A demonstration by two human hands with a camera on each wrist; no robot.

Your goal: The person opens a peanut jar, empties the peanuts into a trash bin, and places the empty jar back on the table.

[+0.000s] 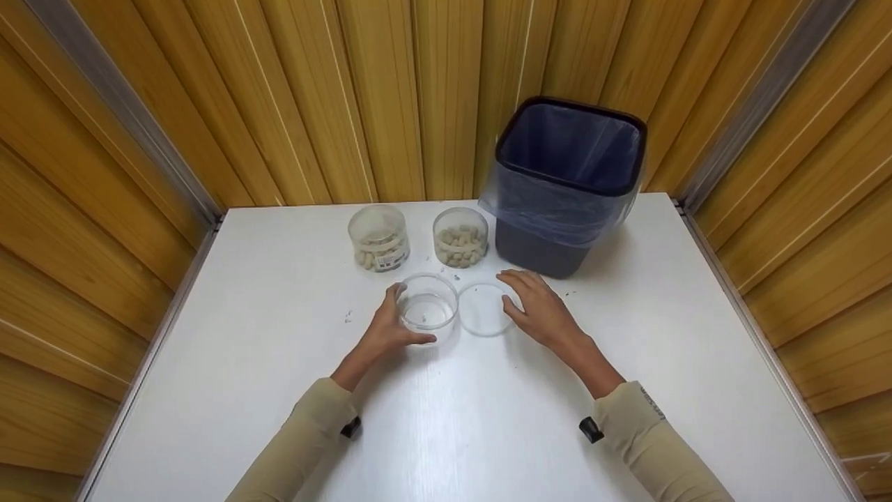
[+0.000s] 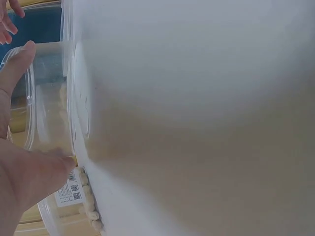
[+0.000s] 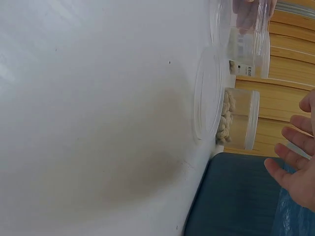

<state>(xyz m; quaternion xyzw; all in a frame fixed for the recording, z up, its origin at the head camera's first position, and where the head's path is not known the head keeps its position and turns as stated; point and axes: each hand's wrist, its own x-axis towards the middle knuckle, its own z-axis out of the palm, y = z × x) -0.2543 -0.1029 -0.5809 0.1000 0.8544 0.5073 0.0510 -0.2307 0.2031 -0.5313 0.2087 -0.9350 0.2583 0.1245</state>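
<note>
My left hand (image 1: 389, 326) holds an uncapped clear plastic jar (image 1: 428, 325) by its side, thumb at the near side and fingers around the left and far side. No contents show in this jar, which stands upright at the middle of the white table. Just to its right, a round clear lid (image 1: 484, 311) lies flat. Over the lid's right edge hovers my right hand (image 1: 545, 312), fingers spread and loosely bent, with nothing in it. In the right wrist view the same hand (image 3: 300, 157) is raised above the table, apart from the lid (image 3: 208, 96).
Behind stand two clear jars of pale, peanut-like pieces, a labelled jar (image 1: 376, 222) on the left and another jar (image 1: 460, 217) beside it. A dark bin (image 1: 540, 252) with a bluish plastic liner stands back right. Small dark specks dot the table (image 1: 418, 432); ribbed yellow-brown walls (image 1: 376, 90) surround it.
</note>
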